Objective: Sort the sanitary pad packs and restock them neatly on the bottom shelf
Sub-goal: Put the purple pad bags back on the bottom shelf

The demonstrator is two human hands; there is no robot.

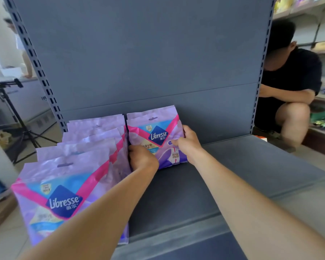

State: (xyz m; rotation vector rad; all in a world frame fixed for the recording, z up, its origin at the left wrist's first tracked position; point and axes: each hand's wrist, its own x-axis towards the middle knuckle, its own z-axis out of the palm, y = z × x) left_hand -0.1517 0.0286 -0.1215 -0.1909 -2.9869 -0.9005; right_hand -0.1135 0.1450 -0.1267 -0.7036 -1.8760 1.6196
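While left hand [143, 158] and right hand [188, 143] curl round it, the pack [156, 132] — upright — reads "Libresse".

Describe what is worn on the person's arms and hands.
Nothing worn shows. The left hand and right hand have no gloves, rings or bands. The left arm and right arm are uncovered down to the picture's lower edge: no sleeves, watch or markings in view.
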